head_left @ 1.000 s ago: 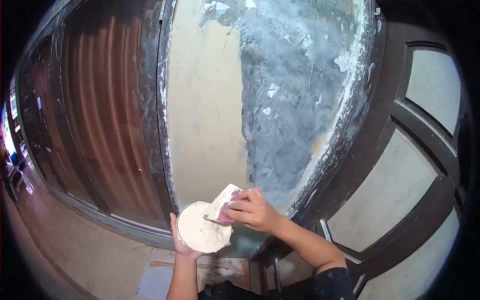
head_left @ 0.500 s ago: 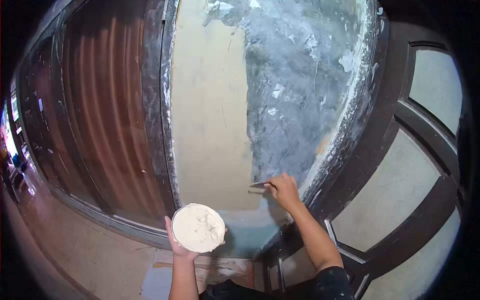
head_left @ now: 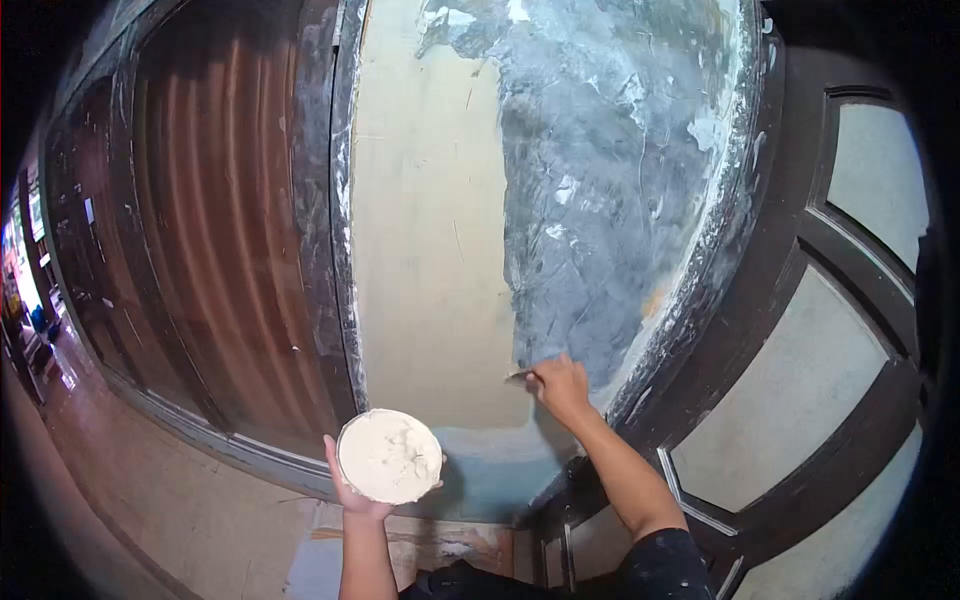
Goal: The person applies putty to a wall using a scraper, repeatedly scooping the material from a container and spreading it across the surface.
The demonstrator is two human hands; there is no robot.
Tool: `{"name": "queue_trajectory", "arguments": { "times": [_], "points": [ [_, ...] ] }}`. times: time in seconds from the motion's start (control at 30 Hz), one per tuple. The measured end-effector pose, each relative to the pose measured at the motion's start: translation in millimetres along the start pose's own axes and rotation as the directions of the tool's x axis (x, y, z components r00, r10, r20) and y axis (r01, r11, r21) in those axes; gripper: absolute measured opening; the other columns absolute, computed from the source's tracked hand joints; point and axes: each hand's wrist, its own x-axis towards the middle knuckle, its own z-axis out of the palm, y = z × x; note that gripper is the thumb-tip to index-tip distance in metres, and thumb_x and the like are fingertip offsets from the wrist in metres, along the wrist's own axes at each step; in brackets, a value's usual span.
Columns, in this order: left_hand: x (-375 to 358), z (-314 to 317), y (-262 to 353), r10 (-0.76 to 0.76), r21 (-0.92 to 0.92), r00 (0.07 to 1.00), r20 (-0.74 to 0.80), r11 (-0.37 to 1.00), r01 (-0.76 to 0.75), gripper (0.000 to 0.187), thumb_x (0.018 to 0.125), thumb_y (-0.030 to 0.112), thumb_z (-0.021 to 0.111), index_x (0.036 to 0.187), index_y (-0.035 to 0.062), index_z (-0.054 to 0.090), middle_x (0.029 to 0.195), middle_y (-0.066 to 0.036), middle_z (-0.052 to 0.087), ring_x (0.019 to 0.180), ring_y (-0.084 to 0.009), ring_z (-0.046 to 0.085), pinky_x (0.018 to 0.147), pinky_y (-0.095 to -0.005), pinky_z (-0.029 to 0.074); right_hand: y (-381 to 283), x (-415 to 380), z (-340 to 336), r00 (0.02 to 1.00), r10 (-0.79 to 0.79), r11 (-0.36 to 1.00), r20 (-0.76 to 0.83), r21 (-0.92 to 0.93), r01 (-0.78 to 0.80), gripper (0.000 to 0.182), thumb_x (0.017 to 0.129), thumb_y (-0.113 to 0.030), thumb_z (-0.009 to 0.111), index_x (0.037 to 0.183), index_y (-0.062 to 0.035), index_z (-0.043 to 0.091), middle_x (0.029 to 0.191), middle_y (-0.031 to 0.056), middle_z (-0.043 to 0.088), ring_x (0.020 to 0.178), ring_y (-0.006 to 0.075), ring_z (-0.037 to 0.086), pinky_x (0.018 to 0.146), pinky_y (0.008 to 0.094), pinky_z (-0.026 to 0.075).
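A round bowl of cream-coloured putty (head_left: 388, 458) rests in my left hand (head_left: 352, 495), whose fingers wrap round its underside and rim. My right hand (head_left: 562, 388) grips a putty knife (head_left: 518, 376), its blade against the wall near the lower end of the cream coat. Most of the knife's handle is hidden in my fist. Smooth cream putty (head_left: 430, 250) covers the left part of the wall panel, with a ragged right edge. Beside it the bare grey-blue wall (head_left: 600, 220) shows white patches and scrapes.
Left of the panel stands a dark wooden frame with glass and brown curtains (head_left: 215, 200). A dark door with pale panels (head_left: 790, 370) is on the right. Below lies a brown floor (head_left: 200, 500), with a stained board (head_left: 455, 540) near my body.
My right hand has shifted slightly, and the knife shows less of its blade. The bowl in my left hand sits a little further left. The whole view has tilted slightly.
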Motion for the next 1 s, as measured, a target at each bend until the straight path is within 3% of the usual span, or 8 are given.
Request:
{"name": "queue_trajectory", "arguments": {
  "times": [0.17,0.47,0.53,0.6,0.73,0.8,0.87,1.0],
  "points": [
    [4.3,-0.9,-0.8,0.013,0.008,1.000,-0.018,1.000,-0.013,0.112,0.088,0.096,0.037,0.162,0.0129,0.039,0.157,-0.033,0.045,0.127,-0.0720,0.050,0.092,-0.0882,0.045,-5.3,30.9,-35.6,0.957,0.030,0.990,-0.289,0.143,0.012,0.007,0.089,-0.019,0.079,0.094,-0.0137,0.078,0.090,0.0049,0.076,0.090,0.0353,0.063,0.076,0.0506,0.048],
    [5.6,-17.2,-3.6,0.063,0.148,0.997,-0.036,0.987,-0.057,0.103,0.091,0.092,0.039,0.160,0.0153,0.044,0.156,-0.028,0.049,0.127,-0.0674,0.054,0.091,-0.0898,0.044,1.1,3.5,-0.1,0.999,0.028,0.999,-0.040,0.019,-0.027,0.008,0.089,-0.021,0.078,0.094,-0.0142,0.079,0.087,0.0068,0.073,0.091,0.0355,0.064,0.073,0.0531,0.052],
    [7.2,-5.5,-6.5,0.042,0.204,0.999,0.009,0.978,-0.043,0.102,0.091,0.091,0.038,0.160,0.0157,0.044,0.156,-0.028,0.049,0.127,-0.0675,0.054,0.091,-0.0892,0.045,-9.5,29.3,-35.5,0.943,0.102,0.986,-0.316,0.155,-0.055,0.009,0.091,-0.021,0.076,0.093,-0.0131,0.079,0.088,0.0062,0.073,0.089,0.0363,0.064,0.075,0.0529,0.052],
    [7.8,-7.7,-10.5,0.042,0.138,0.999,-0.031,0.990,-0.037,0.102,0.091,0.092,0.038,0.160,0.0161,0.044,0.156,-0.028,0.049,0.127,-0.0680,0.053,0.091,-0.0892,0.045,-15.4,33.3,-54.1,0.932,0.097,0.988,-0.349,0.147,-0.048,0.010,0.092,-0.022,0.076,0.094,-0.0127,0.079,0.091,0.0049,0.075,0.089,0.0372,0.064,0.078,0.0522,0.051],
    [3.3,-13.4,-12.7,0.010,0.148,1.000,0.001,0.989,-0.010,0.105,0.090,0.094,0.038,0.162,0.0178,0.041,0.159,-0.029,0.046,0.130,-0.0693,0.050,0.094,-0.0893,0.043,-6.0,-10.2,-7.3,0.977,0.045,0.986,-0.210,0.169,-0.009,0.011,0.091,-0.024,0.077,0.096,-0.0136,0.079,0.093,0.0036,0.075,0.092,0.0362,0.065,0.078,0.0500,0.053],
    [0.3,-9.9,-12.3,0.008,0.112,1.000,-0.010,0.994,-0.007,0.106,0.089,0.094,0.038,0.162,0.0172,0.041,0.159,-0.030,0.046,0.130,-0.0695,0.050,0.093,-0.0891,0.043,-11.6,-22.9,5.4,0.996,-0.001,0.999,0.088,0.035,-0.002,0.012,0.090,-0.023,0.078,0.097,-0.0130,0.078,0.094,0.0039,0.075,0.093,0.0366,0.065,0.078,0.0493,0.053],
    [-2.0,1.7,-14.4,0.020,-0.017,0.999,-0.031,1.000,-0.021,0.112,0.089,0.094,0.037,0.159,0.0071,0.043,0.151,-0.038,0.050,0.125,-0.0699,0.055,0.089,-0.0837,0.052,-3.6,-7.3,10.8,0.998,-0.002,1.000,0.065,0.026,0.000,0.013,0.089,-0.022,0.078,0.099,-0.0127,0.078,0.095,0.0043,0.075,0.093,0.0372,0.065,0.079,0.0492,0.054],
    [-0.9,-3.9,-14.9,0.032,-0.008,0.999,-0.023,0.999,-0.033,0.113,0.088,0.095,0.038,0.160,0.0076,0.041,0.152,-0.039,0.048,0.126,-0.0721,0.052,0.090,-0.0841,0.051,-15.1,50.6,-53.9,0.956,0.078,0.986,-0.283,0.164,-0.032,0.012,0.089,-0.017,0.077,0.099,-0.0129,0.078,0.096,0.0055,0.075,0.094,0.0372,0.064,0.078,0.0502,0.053]
  ]
}}
